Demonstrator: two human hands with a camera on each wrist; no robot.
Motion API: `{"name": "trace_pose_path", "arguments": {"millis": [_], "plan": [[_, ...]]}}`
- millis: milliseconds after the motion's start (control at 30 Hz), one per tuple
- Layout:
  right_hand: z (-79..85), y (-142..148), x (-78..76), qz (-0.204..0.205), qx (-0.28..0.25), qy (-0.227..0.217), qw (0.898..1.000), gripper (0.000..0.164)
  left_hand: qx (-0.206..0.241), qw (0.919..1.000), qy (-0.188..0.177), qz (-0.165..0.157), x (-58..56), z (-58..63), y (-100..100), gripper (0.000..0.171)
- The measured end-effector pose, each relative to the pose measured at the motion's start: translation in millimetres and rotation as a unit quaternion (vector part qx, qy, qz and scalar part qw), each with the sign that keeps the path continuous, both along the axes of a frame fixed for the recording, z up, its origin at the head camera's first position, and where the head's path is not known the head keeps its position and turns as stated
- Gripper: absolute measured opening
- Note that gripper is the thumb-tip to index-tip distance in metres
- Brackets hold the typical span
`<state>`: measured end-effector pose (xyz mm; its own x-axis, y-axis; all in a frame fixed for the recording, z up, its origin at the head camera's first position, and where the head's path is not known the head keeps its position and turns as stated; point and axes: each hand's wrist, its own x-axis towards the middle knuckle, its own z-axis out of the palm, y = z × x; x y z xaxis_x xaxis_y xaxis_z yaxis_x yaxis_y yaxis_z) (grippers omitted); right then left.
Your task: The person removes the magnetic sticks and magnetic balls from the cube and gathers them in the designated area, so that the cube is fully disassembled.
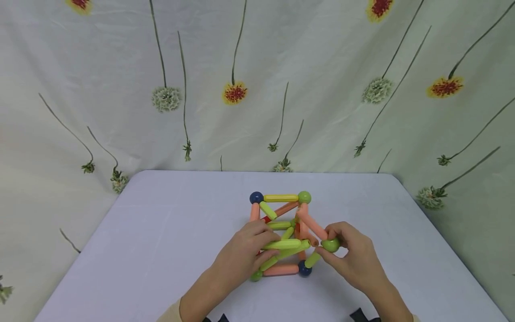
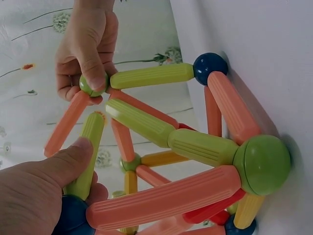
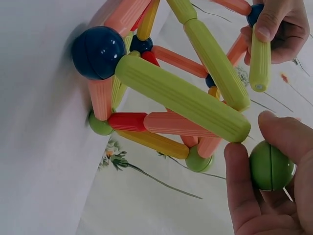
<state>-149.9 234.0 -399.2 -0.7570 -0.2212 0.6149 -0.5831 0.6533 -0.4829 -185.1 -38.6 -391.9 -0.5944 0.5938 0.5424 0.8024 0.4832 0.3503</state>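
Note:
A frame of magnetic rods and balls stands on the white table, with a dark blue ball (image 1: 305, 268) and a green ball (image 2: 262, 164) at its bottom corners. My left hand (image 1: 245, 250) pinches a light green rod (image 2: 88, 147) beside a blue ball (image 2: 73, 216) on the frame's upper left. The rod's other end points freely towards the right. Between its thumb and fingers my right hand (image 1: 356, 257) holds a green ball (image 3: 271, 166), beside a salmon rod (image 1: 313, 223). Another light green rod (image 3: 181, 95) slants up from the blue corner ball, its upper end close to my right fingertips.
At the frame's far side a yellow rod (image 1: 280, 198) joins a blue ball (image 1: 256, 197) and a green ball (image 1: 304, 197). Red and salmon rods cross inside. Behind the table (image 1: 193, 214) hangs a flower-print cloth (image 1: 322, 58).

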Motion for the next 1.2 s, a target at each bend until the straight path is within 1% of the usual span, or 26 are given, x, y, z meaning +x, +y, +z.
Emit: {"name": "trace_pose_path", "arguments": {"millis": [67,133,167,233,300,367,433,533,567,600,633,667,767,800,867,933,1033,1133,1200], "plan": [[1.0,2,-0.4,-0.001,-0.029,-0.001,1.000,0.043,-0.001,1.0000,-0.003,0.000,0.2,-0.2,0,0.023],[1.9,4,-0.9,-0.001,-0.072,-0.009,0.997,0.040,-0.002,1.0000,-0.006,0.001,0.3,-0.3,-1,0.023],[2.1,6,-1.6,0.004,-0.098,-0.011,0.995,0.038,-0.002,1.0000,-0.007,0.001,0.3,-0.1,-1,0.023],[3.6,9,-3.1,0.020,-0.165,-0.021,0.986,0.036,-0.003,0.9999,-0.010,0.001,0.3,0.1,-1,0.023],[6.8,13,-4.8,0.017,-0.226,-0.032,0.973,0.035,-0.003,0.9999,-0.011,0.000,-0.1,0.4,-1,0.022],[10.7,18,-7.2,0.007,-0.282,-0.040,0.958,0.036,-0.004,0.9999,-0.012,0.001,-0.6,1.0,-1,0.022],[15.2,21,-9.8,-0.008,-0.338,-0.057,0.939,0.036,-0.004,0.9999,-0.014,0.001,-1.2,1.2,-2,0.022],[17.9,25,-16.9,-0.015,-0.416,-0.076,0.906,0.037,-0.005,0.9999,-0.014,0.002,-1.8,1.2,-2,0.023],[17.8,27,-19.8,-0.017,-0.432,-0.079,0.898,0.037,-0.005,0.9999,-0.014,0.002,-1.9,1.2,-2,0.023],[17.0,28,-22.9,-0.019,-0.440,-0.080,0.894,0.037,-0.005,0.9999,-0.012,0.001,-2.0,1.1,-2,0.023],[15.8,30,-26.5,-0.024,-0.439,-0.081,0.895,0.038,-0.004,0.9999,-0.011,0.001,-2.1,1.0,-2,0.023],[14.0,32,-30.1,-0.036,-0.423,-0.082,0.902,0.038,-0.004,1.0000,-0.008,0.000,-2.3,0.8,-2,0.023],[6.7,40,-41.7,-0.070,-0.335,-0.094,0.935,0.042,-0.001,1.0000,-0.001,-0.004,-2.4,0.9,-2,0.023],[4.0,43,-45.8,-0.078,-0.304,-0.104,0.944,0.043,0.000,1.0000,0.001,-0.006,-2.4,0.9,-2,0.023],[-0.9,47,-53.5,-0.088,-0.246,-0.136,0.956,0.048,0.001,1.0000,0.001,-0.008,-2.5,1.0,-1,0.022],[-5.1,50,-60.8,-0.086,-0.211,-0.178,0.957,0.052,0.001,1.0000,-0.003,-0.008,-2.2,1.3,-1,0.022],[-10.4,50,-70.6,-0.083,-0.172,-0.243,0.951,0.056,0.000,0.9999,-0.011,-0.005,-1.5,1.7,-1,0.022],[-16.9,51,-81.9,-0.090,-0.139,-0.274,0.947,0.053,-0.002,0.9999,-0.016,-0.003,-0.7,1.9,-1,0.022],[-21.6,51,-90.1,-0.097,-0.117,-0.275,0.949,0.049,-0.002,0.9999,-0.015,-0.003,-0.2,2.0,-2,0.022]]}}
